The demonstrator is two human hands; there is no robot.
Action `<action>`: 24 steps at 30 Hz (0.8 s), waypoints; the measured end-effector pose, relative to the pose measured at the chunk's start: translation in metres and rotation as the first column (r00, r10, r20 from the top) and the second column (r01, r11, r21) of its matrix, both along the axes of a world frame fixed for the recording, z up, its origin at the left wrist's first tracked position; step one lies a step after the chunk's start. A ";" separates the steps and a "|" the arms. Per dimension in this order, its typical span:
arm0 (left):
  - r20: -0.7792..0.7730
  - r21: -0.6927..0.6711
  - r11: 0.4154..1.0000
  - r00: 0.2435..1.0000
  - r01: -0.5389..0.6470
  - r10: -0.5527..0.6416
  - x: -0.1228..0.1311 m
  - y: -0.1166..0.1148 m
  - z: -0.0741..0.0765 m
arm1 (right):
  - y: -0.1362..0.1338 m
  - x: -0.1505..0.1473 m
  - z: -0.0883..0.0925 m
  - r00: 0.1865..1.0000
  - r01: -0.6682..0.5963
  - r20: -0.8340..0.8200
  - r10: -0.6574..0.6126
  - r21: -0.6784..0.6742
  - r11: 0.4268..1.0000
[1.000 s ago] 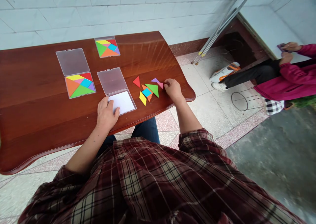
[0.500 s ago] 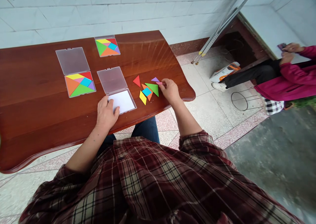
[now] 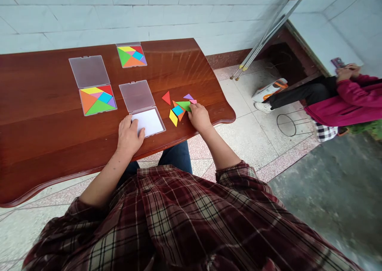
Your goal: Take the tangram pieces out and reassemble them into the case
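My left hand (image 3: 129, 135) lies over the left side of an open plastic tangram case (image 3: 163, 124), holding it at the edge with the thumb over the white sheet (image 3: 149, 120) inside. My right hand (image 3: 199, 116) pinches the green triangle (image 3: 183, 104) by its right end. Close around it on the table lie a blue square (image 3: 178, 110), a yellow parallelogram (image 3: 173, 118), an orange triangle (image 3: 181, 116) partly covered, a purple triangle (image 3: 189, 96) and a pink triangle (image 3: 193, 101). A red triangle (image 3: 166, 98) sits apart to the left.
Two filled tangram cases, one at the left (image 3: 98, 100) and one by the wall (image 3: 131, 57), share the brown table (image 3: 44, 143). Crutches (image 3: 262, 44) lean at the right. Beyond the table a person (image 3: 352, 96) sits holding a phone, near a white-orange bag (image 3: 270, 90).
My right hand has let go of the pink triangle and moved slightly left and toward me, onto the green triangle. The left hand stays on the case.
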State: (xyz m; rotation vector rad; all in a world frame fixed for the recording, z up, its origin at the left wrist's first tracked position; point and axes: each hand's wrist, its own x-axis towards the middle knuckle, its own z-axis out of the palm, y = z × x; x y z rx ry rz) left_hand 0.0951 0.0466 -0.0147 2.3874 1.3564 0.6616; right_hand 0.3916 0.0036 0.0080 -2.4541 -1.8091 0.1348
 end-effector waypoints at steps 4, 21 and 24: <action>0.024 0.004 1.000 1.000 -0.002 0.002 0.000 0.000 0.000 | 0.000 0.000 -0.003 0.999 0.014 0.030 -0.015 0.021 1.000; 0.266 0.002 0.998 0.962 -0.062 0.060 -0.012 0.010 -0.012 | -0.001 0.021 -0.031 0.978 0.164 -0.172 -0.115 0.308 0.937; 0.295 0.001 0.996 0.952 -0.087 0.083 -0.014 0.010 -0.012 | -0.001 0.026 -0.029 0.960 0.204 -0.260 -0.106 0.388 0.899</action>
